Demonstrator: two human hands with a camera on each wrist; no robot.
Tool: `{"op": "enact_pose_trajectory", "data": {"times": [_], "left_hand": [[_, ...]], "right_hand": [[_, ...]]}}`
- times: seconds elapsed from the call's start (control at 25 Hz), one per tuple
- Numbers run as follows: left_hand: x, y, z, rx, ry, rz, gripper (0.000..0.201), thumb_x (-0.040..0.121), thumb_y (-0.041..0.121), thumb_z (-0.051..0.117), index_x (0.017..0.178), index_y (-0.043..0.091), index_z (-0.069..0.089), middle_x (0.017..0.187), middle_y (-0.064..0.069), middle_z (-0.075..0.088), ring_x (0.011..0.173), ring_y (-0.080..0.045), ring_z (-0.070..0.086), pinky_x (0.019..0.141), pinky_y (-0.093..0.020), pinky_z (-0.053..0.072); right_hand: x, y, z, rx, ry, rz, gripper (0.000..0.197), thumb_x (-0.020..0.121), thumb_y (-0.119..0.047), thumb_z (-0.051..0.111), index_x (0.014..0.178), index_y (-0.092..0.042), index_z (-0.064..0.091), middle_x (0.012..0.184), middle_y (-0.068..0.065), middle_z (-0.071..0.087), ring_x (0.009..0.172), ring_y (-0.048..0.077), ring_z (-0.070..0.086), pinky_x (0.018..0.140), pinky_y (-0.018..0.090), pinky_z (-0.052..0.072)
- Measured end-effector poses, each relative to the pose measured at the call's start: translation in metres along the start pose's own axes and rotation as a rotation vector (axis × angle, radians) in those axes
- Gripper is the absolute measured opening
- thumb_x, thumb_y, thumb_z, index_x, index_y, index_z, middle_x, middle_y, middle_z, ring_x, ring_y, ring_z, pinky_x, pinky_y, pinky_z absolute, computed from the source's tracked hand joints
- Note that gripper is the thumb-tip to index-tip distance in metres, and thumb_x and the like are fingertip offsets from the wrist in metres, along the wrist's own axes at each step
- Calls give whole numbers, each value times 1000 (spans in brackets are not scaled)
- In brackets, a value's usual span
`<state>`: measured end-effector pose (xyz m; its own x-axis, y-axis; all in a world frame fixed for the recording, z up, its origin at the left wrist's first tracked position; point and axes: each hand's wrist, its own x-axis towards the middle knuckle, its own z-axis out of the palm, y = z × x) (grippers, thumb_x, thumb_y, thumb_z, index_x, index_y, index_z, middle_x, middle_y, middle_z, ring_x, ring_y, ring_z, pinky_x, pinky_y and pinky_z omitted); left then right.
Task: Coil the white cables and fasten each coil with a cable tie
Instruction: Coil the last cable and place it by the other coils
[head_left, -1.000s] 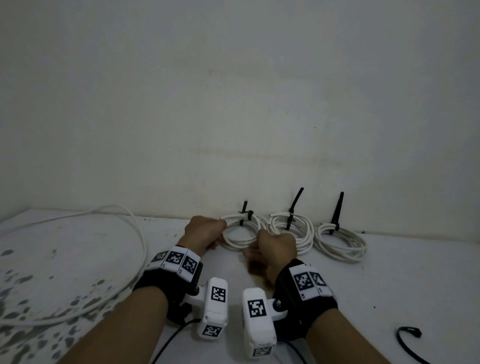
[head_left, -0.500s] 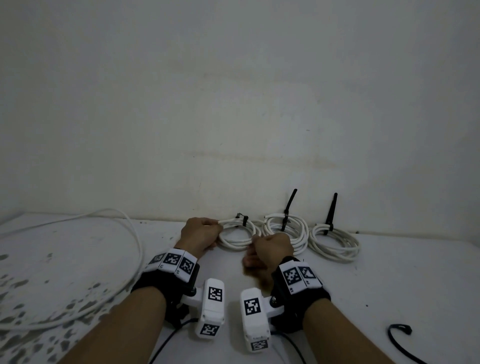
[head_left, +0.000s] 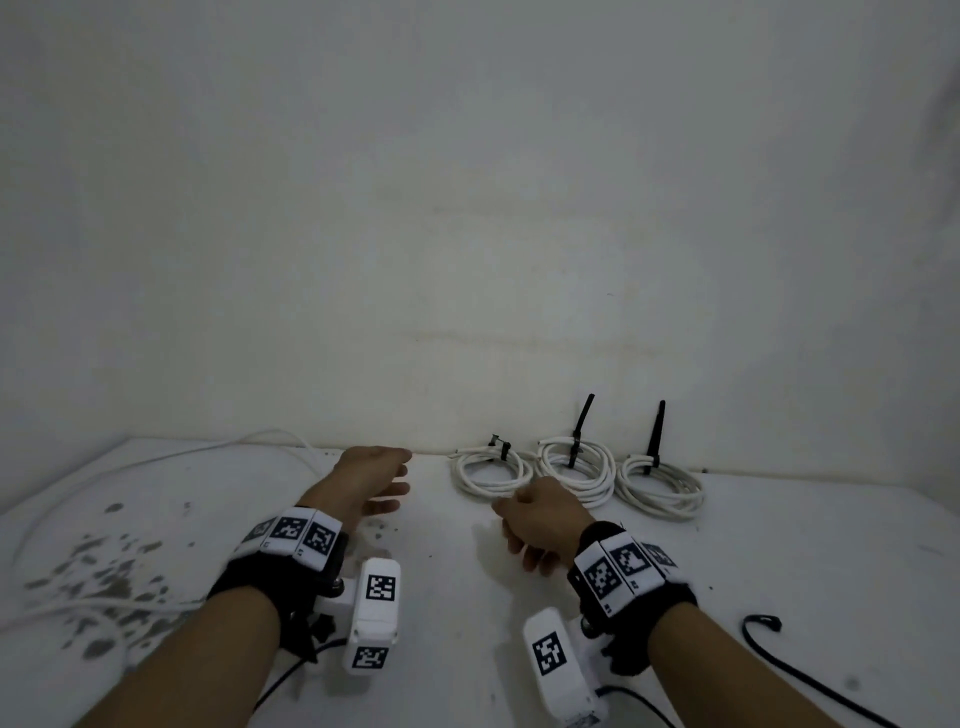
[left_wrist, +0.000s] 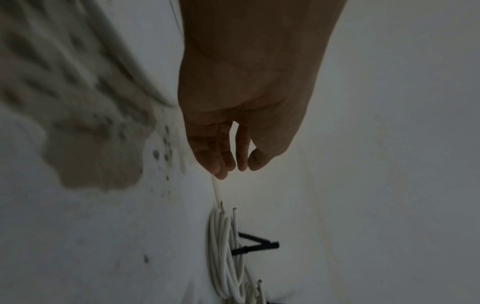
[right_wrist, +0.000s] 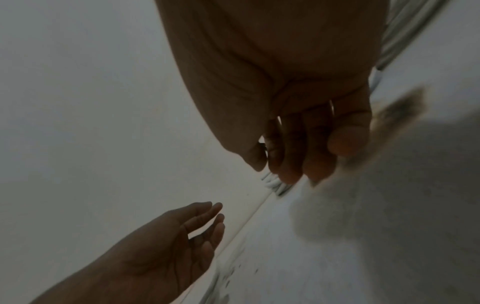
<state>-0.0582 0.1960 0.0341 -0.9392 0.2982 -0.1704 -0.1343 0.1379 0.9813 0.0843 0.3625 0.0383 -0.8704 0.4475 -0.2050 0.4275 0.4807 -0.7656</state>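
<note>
Near edge: right hand (head_left: 540, 519) loosely curled, left hand (head_left: 371, 480) spread flat, both holding nothing. One loose white cable (head_left: 130, 525) sprawls on the table (head_left: 779, 561) far left, not yet coiled. Looks light, springy and smooth, so I'd grab it near one end and pinch each loop. Against the wall: three tied coils (head_left: 574, 470), three black ties (head_left: 652, 441). One dark cord (head_left: 769, 649) at right.

Left hand (left_wrist: 241, 102) seen palm-side, fingers (left_wrist: 219, 156) straight and close together, holding nothing. Beyond the fingertips: a coiled white cable (left_wrist: 223, 246) on the white surface (left_wrist: 91, 236), edge-on. Black cable tie tails (left_wrist: 257, 244) project to its right. Dark speckles (left_wrist: 161, 148) on surface, left of hand. Upper left blurred.
</note>
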Motion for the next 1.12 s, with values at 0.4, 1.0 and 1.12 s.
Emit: {"op": "enact_pose_trajectory", "data": {"times": [0.4,1.0,1.12], "left_hand": [[-87,8,-146,164,5,29,17,91,19,69,107,15,72,108,-2,72,96,-17,69,67,-25,52],[-98,-37,-282,728,27,-131,47,75,6,81,116,21,65,110,-3,58,103,-19,57,76,-24,50],[-89,-53,-285,811,86,-100,47,73,17,84,116,20,64,114,-4,59,100,-19,57,81,-25,47]], "right_hand": [[-73,-97,72,-569,-228,-326,39,100,-34,54,104,1,70,83,10,68,54,16,56,47,24,47],[-59,-157,180,-821,-400,-651,20,97,-26,62,111,-12,66,115,11,67,86,22,63,75,30,51],[-74,-176,141,-329,-280,-649,17,98,-31,59,93,-17,66,78,3,65,58,12,52,57,25,45]]}}
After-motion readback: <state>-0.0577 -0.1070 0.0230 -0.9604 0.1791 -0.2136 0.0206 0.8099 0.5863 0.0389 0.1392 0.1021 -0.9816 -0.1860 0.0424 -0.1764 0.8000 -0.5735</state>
